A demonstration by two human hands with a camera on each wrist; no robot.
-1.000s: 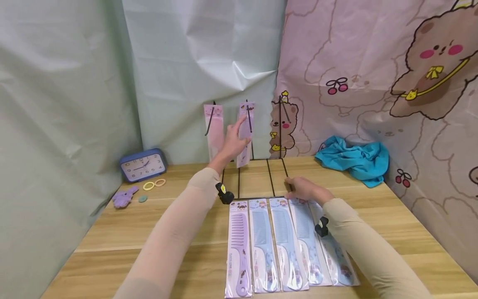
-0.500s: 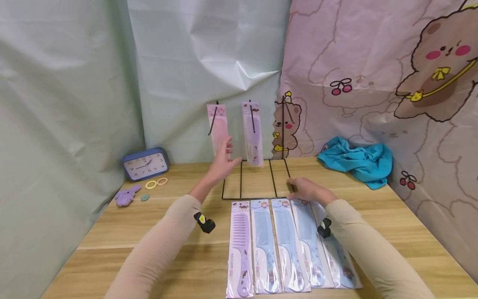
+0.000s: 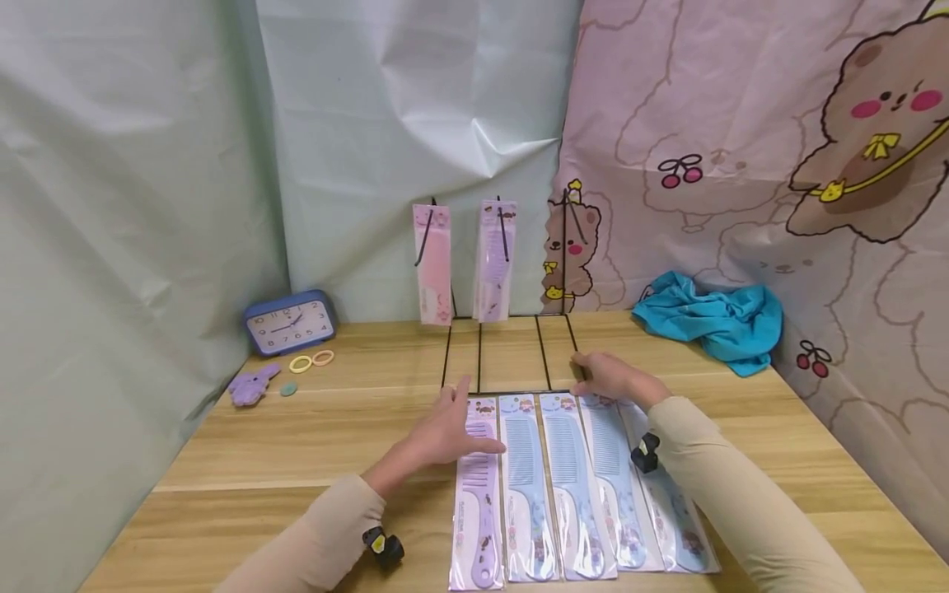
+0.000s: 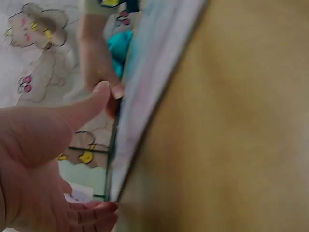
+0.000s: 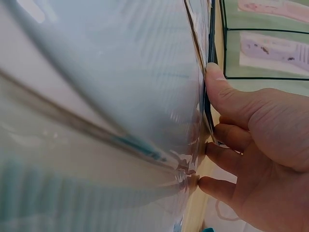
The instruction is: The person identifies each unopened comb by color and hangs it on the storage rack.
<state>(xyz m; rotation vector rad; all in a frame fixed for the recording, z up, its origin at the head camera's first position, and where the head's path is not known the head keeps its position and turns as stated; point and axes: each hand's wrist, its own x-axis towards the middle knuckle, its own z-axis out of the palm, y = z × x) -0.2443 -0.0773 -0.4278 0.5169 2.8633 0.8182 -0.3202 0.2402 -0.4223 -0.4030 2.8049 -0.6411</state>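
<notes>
Several packaged combs lie side by side on the wooden table (image 3: pixel 296 445): a purple comb package (image 3: pixel 475 502) at the left, then blue comb packages (image 3: pixel 567 486). My left hand (image 3: pixel 461 430) lies with straight fingers on the upper end of the purple one; the left wrist view shows its palm (image 4: pixel 38 154) beside the package edge (image 4: pixel 145 96). My right hand (image 3: pixel 610 376) rests on the far ends of the rightmost packages, thumb and fingers (image 5: pixel 227 137) against a package edge (image 5: pixel 195 96). Behind stands a black wire rack (image 3: pixel 544 354), where a pink comb package (image 3: pixel 433 263) and a purple one (image 3: pixel 494 259) hang.
A blue clock (image 3: pixel 287 324), two hair ties (image 3: pixel 309 361) and a purple clip (image 3: pixel 250 387) sit at the back left. A teal cloth (image 3: pixel 708 317) lies at the back right. Curtains close in the table behind and at both sides. The rack's right hook (image 3: pixel 567 212) is bare.
My left hand came away from the purple package hanging on the rack and dropped toward me onto the purple comb package on the table. The right hand stayed put.
</notes>
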